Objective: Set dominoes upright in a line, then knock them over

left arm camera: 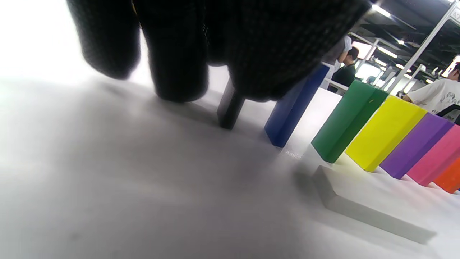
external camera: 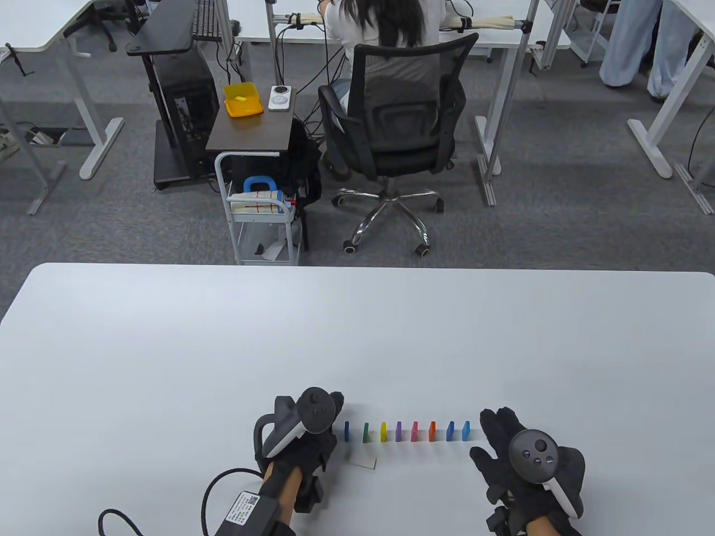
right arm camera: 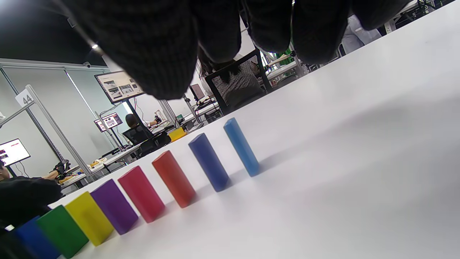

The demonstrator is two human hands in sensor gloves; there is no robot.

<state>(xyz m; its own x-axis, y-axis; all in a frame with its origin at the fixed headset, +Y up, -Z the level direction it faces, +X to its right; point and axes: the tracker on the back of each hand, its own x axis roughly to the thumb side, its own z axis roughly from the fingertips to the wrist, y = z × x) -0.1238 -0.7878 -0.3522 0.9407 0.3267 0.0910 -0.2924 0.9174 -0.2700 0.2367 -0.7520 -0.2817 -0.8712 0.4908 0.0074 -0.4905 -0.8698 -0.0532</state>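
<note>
Several coloured dominoes stand upright in a row across the near table, from a dark blue domino (external camera: 347, 431) (left arm camera: 293, 108) on the left to a light blue domino (external camera: 466, 430) (right arm camera: 241, 146) on the right. A black domino (left arm camera: 230, 108) stands just left of the dark blue one, and my left hand (external camera: 337, 416) (left arm camera: 215, 90) pinches its top, which the fingers hide. A white domino (external camera: 364, 460) (left arm camera: 373, 216) lies flat in front of the row. My right hand (external camera: 489, 438) (right arm camera: 251, 36) rests with its fingers spread, holding nothing, a little right of the light blue domino.
The white table (external camera: 223, 346) stretches wide to the left, right and far side of the row. Beyond its far edge stand a wire cart (external camera: 262, 223) and an office chair (external camera: 399, 128) with a person seated, back turned.
</note>
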